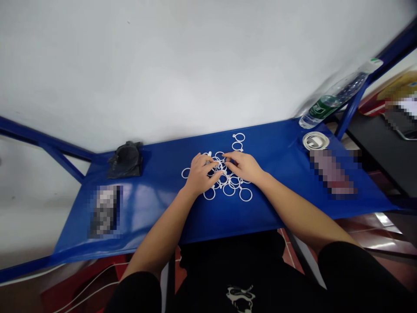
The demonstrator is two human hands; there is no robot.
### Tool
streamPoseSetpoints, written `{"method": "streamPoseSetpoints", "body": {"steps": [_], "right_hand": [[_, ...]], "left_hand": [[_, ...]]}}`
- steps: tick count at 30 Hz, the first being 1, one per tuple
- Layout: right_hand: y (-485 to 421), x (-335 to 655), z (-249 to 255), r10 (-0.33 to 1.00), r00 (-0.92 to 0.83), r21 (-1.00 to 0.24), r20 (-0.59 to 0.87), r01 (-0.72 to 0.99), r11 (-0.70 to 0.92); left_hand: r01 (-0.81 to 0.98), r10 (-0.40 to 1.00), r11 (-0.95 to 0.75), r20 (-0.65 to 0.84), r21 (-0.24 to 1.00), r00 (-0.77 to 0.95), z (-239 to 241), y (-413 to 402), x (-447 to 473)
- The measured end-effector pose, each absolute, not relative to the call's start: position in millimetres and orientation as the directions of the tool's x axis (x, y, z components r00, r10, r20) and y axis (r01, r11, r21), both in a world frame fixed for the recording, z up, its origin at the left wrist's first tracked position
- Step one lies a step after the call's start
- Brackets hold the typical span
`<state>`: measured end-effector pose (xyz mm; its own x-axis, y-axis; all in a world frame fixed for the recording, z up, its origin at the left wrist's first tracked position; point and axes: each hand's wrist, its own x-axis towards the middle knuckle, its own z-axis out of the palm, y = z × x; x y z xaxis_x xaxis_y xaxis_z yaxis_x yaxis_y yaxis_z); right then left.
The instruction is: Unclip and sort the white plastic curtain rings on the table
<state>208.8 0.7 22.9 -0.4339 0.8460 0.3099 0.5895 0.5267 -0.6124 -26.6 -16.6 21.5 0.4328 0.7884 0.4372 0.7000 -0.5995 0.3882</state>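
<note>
A loose heap of several white plastic rings (pixel 229 189) lies in the middle of a blue table (pixel 153 204). My left hand (pixel 200 174) rests on the left side of the heap, fingers curled and pinching at a ring. My right hand (pixel 244 166) sits on the right side, fingertips pinched together against the left hand's over the rings. Two more rings (pixel 238 141) lie a little beyond the hands, towards the wall. Which ring each hand holds is hidden by the fingers.
A crumpled black bag (pixel 126 159) lies at the table's back left. At the back right a plastic water bottle (pixel 335 96) leans by a blue post, with a coiled white cable (pixel 315 141) beside it. Blurred flat items lie at both ends. A white wall stands behind.
</note>
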Motion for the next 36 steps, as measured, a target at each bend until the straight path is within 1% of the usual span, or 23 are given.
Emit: {"method": "streamPoseSetpoints", "body": {"steps": [4, 7, 16, 22, 28, 33, 36], "right_hand": [[0.5, 207.2, 21.7, 0.823, -0.491, -0.569, 0.285, 0.604, 0.558], [-0.1, 206.0, 21.6, 0.802, -0.522, -0.573, 0.291, 0.576, 0.583], [-1.3, 206.8, 24.4, 0.798, -0.500, -0.581, 0.337, 0.556, 0.594], [-4.0, 205.4, 27.6, 0.755, -0.547, -0.595, 0.362, 0.489, 0.639], [-4.1, 206.9, 27.9, 0.747, -0.554, -0.579, 0.368, 0.492, 0.650], [-6.2, 204.6, 29.4, 0.738, -0.572, -0.591, 0.358, 0.473, 0.654], [-8.2, 202.7, 32.4, 0.757, -0.552, -0.609, 0.349, 0.480, 0.631]], "left_hand": [[0.558, 0.656, -0.742, 0.571, 0.371, 0.493, 21.2, -15.2, -25.0], [0.493, 0.578, -0.802, 0.648, 0.337, 0.496, 19.9, -15.0, -23.0], [0.563, 0.596, -0.760, 0.693, 0.325, 0.405, 13.0, -9.9, -29.0], [0.519, 0.553, -0.798, 0.714, 0.307, 0.429, 15.6, -12.6, -24.0], [0.486, 0.527, -0.823, 0.714, 0.294, 0.460, 17.2, -13.4, -22.3], [0.528, 0.564, -0.793, 0.693, 0.304, 0.448, 15.6, -11.4, -23.7], [0.523, 0.564, -0.796, 0.688, 0.305, 0.456, 14.8, -11.3, -24.3]]}}
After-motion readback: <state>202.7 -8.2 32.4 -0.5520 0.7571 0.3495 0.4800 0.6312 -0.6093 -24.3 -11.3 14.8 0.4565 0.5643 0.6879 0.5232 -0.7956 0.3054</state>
